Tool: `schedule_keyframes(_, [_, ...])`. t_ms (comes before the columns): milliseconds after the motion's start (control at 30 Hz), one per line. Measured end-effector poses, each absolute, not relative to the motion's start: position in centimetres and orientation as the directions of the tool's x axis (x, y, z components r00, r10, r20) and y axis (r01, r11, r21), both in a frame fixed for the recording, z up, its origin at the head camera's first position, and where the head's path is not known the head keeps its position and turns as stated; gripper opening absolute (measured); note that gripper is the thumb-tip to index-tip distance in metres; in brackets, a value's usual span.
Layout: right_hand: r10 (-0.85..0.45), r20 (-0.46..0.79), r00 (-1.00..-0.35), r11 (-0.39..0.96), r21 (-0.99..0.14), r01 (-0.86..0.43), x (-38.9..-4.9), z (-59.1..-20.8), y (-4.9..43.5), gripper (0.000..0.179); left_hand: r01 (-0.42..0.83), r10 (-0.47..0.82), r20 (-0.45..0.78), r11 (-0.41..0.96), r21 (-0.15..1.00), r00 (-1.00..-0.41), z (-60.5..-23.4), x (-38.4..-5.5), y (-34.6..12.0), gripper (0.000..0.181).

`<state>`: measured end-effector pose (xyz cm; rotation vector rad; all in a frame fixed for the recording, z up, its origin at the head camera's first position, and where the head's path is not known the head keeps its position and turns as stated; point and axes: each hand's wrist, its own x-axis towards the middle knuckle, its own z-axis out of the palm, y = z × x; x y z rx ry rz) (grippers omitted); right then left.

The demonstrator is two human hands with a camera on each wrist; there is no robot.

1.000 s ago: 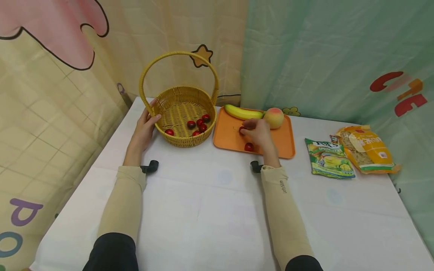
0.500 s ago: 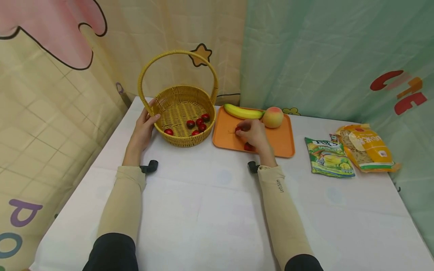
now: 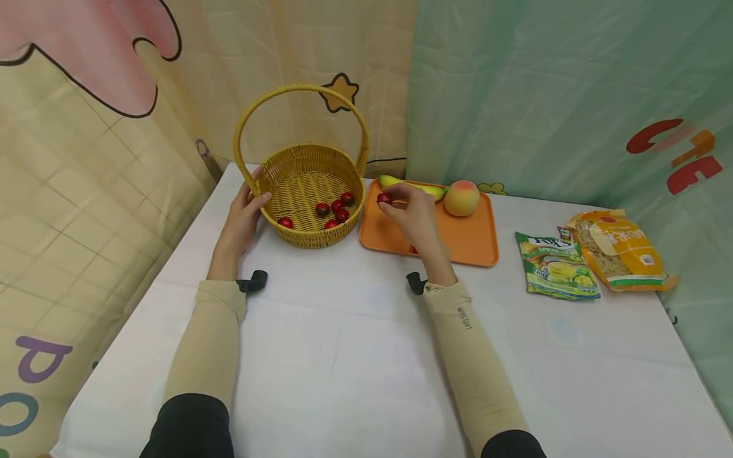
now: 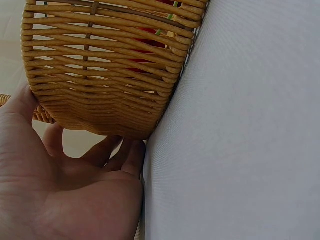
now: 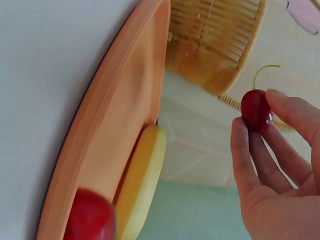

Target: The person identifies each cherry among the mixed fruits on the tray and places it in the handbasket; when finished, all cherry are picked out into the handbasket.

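The left hand (image 3: 240, 219) grips the basket (image 3: 309, 239) by its left side, thumb at the rim, with loose cherries (image 3: 342, 215) inside, to that hand's right. Next, one cherry (image 5: 256, 111) sits pinched at the fingertips of the right hand (image 3: 417, 219), clear of the orange tray (image 3: 472, 248) beneath. This looks like the carrying step; the next move seems to call for reaching leftward over the rim and letting go gently. Another cherry (image 5: 90, 218) lies on the tray, below the right hand.
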<state>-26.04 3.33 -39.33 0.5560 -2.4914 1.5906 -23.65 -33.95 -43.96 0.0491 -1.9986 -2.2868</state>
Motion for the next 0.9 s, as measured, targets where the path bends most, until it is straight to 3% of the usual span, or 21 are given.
schedule_keyframes(567, [-0.338,0.536,-0.774,0.266,-0.734,-0.625,-22.7,-36.5,-0.4,0.032,0.061,-0.094,0.050,-0.126,0.990,-0.994,-44.0,-23.7,-34.1,0.063])
schedule_keyframes(900, [-0.361,0.544,-0.757,0.281,-0.711,-0.645,-21.5,-36.8,-2.3,0.036,0.065,-0.099,0.052,-0.130,0.989,-0.994,-44.1,-23.7,-34.1,0.064])
